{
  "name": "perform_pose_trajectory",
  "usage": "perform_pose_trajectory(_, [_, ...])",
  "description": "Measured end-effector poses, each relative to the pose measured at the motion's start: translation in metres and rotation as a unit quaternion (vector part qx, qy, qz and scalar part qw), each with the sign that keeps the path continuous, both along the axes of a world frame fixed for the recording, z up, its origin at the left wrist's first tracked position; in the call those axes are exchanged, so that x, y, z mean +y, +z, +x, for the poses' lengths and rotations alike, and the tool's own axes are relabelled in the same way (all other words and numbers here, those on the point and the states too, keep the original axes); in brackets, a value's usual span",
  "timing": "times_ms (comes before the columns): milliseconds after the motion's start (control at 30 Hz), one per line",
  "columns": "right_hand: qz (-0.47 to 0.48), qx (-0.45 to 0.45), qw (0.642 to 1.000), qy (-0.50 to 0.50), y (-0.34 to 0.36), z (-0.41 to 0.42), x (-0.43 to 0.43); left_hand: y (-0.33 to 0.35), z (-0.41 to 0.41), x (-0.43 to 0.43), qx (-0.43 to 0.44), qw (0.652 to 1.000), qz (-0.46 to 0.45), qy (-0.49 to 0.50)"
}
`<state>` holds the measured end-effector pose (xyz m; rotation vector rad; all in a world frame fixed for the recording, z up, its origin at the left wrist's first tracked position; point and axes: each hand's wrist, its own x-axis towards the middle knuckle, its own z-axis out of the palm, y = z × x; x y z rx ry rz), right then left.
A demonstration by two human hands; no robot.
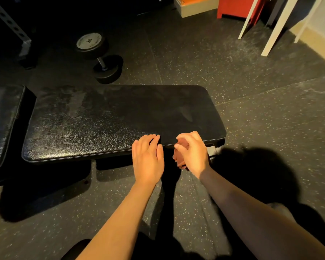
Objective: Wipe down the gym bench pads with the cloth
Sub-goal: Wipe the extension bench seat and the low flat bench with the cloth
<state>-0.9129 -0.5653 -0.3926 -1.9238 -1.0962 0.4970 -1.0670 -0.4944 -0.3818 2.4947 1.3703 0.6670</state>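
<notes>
The right hand [192,152] is gripping a bunched reddish-brown cloth [180,159], fingers curled round it, at the near edge of the long black grainy vinyl bench pad [111,117], close to its right end. The left hand [147,158] is lying open just beside it, straight fingers resting on the same near edge. To wipe well, I think the cloth should be spread flatter (a tight ball is touching very little) and drawn in long overlapping strokes toward the pad's far edge, the left hand steadying the pad. Dull smears are showing on the pad's top. Left of the pad a second black pad [2,124] is sitting just beside it; beyond the pad a black round-headed dumbbell [99,57] is lying on the dark speckled rubber floor [251,109]
</notes>
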Motion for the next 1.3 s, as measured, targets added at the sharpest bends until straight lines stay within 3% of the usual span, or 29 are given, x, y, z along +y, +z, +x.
perform_pose_trajectory(233, [0.019, -0.050, 0.998, 0.046, -0.014, 0.013, 0.000, -0.011, 0.054, -0.004, 0.002, 0.995, -0.029, -0.091])
perform_pose_trajectory(400, [-0.024, -0.050, 0.998, -0.027, -0.019, 0.053, -0.020, -0.024, 0.076, -0.009, 0.023, 0.998, -0.006, -0.055])
perform_pose_trajectory(533, [-0.113, -0.037, 0.984, -0.130, -0.026, 0.091, -0.032, -0.028, 0.081, -0.009, 0.037, 0.999, -0.005, -0.028])
perform_pose_trajectory(767, [-0.015, -0.045, 0.999, -0.026, -0.017, 0.055, -0.030, -0.029, 0.115, -0.017, 0.049, 0.997, -0.045, -0.046])
perform_pose_trajectory(867, [-0.008, -0.019, 0.998, -0.066, -0.025, 0.068, -0.032, -0.034, 0.115, -0.017, 0.068, 0.996, -0.032, -0.044])
perform_pose_trajectory(1033, [-0.126, 0.003, 0.974, -0.189, -0.043, 0.114, -0.036, -0.036, 0.111, -0.016, 0.083, 0.995, -0.031, -0.052])
perform_pose_trajectory(1200, [-0.082, -0.018, 0.989, -0.125, -0.038, 0.095, -0.030, -0.035, 0.113, -0.019, 0.072, 0.996, -0.037, -0.046])
perform_pose_trajectory(1300, [-0.058, 0.021, 0.994, -0.087, -0.029, 0.082, -0.031, -0.033, 0.112, -0.020, 0.073, 0.995, -0.043, -0.052])
